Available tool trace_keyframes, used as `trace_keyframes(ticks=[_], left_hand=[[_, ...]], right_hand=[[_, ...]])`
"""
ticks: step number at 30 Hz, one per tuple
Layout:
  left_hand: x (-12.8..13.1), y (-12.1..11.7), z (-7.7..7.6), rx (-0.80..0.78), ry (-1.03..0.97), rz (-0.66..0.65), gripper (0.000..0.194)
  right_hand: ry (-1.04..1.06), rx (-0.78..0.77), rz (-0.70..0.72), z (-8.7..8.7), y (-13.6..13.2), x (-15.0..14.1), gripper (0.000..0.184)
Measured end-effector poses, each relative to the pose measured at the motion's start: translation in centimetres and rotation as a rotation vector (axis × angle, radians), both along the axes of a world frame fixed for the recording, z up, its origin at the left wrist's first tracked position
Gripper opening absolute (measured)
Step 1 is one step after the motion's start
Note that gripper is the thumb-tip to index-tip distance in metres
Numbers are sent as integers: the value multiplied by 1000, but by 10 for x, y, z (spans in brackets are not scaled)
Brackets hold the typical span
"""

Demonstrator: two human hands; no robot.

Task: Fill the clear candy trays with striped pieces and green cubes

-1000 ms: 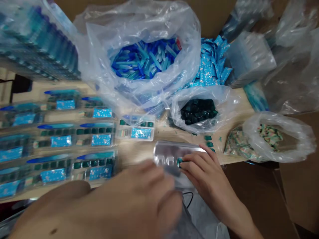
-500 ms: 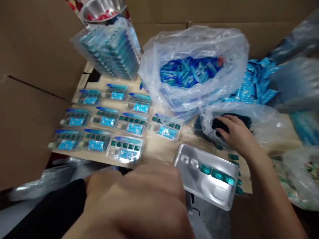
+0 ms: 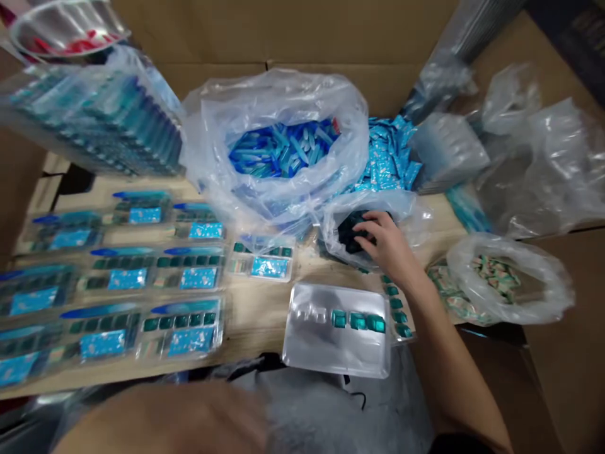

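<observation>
My right hand [image 3: 385, 239] reaches into the mouth of a small clear plastic bag [image 3: 416, 217] of dark green pieces [image 3: 348, 230]. Its thumb and fingers are apart, with the tips against the pieces. My left hand [image 3: 189, 413] is a blur at the bottom edge, and its fingers cannot be made out. Between the hands, at the table's front edge, lies a clear blister tray [image 3: 326, 350]. Three green square pieces [image 3: 358, 320] sit in its top row; the two slots to their left hold none. Another tray with green squares [image 3: 398, 302] is partly behind my right forearm.
Filled blister packs [image 3: 189, 321] with blue sachets lie in rows at left. Behind stands a big bag of blue sticks [image 3: 288, 148]. Blue sachets [image 3: 387, 151] and stacked clear trays [image 3: 449, 151] are at back right. A bag of patterned sachets [image 3: 496, 277] sits at right.
The view has swung to the right, bringing the patterned sachets further in. My left hand has dropped lower in view. My right hand stays at the bag of green pieces, its fingers more visible.
</observation>
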State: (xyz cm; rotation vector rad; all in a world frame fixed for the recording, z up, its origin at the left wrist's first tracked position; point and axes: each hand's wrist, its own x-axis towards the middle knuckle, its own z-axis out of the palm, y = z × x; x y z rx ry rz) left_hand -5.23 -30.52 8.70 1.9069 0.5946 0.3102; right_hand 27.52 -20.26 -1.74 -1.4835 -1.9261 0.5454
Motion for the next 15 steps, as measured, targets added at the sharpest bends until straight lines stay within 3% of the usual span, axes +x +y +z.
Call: trace_keyframes(ticks=[2,4,6,7,11,15], left_hand=[[14,17,2,-72,-53,-49,11],[31,35,-3,-78,-25,140,10],[51,51,-13,6,9,402,14],[61,58,-19,50,4,460,15],[97,75,-36,137,-122,493,15],[114,76,-38,80,-210,485,24]], right_hand=[[135,27,-56,4,-14,4,14],[282,36,-109,5,-25,7,15],[421,22,-153,4,-33,9,20],[483,8,-167,4,-36,9,23],[657,-58,-172,7,-49,2,31],[724,-107,-137,22,-73,-16,30]])
